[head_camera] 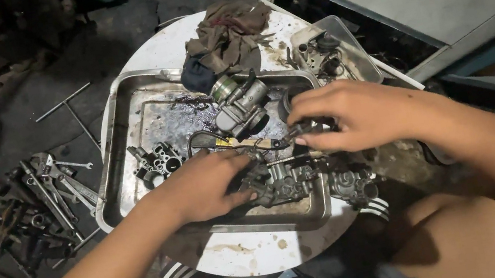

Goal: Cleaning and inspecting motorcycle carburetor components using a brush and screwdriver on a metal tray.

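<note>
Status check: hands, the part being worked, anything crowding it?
Left hand gripping dark carburetor body in metal tray. Right hand pinching small part above it. Second carburetor, loose block close by.

Light is falling from above onto the middle of the frame, glaring off the metal tray and the white desk. The upper left is sinking into deep shadow, the tools on the floor barely showing. Forearms at the lower edges are stretching and softening with wide-angle distortion.
</note>
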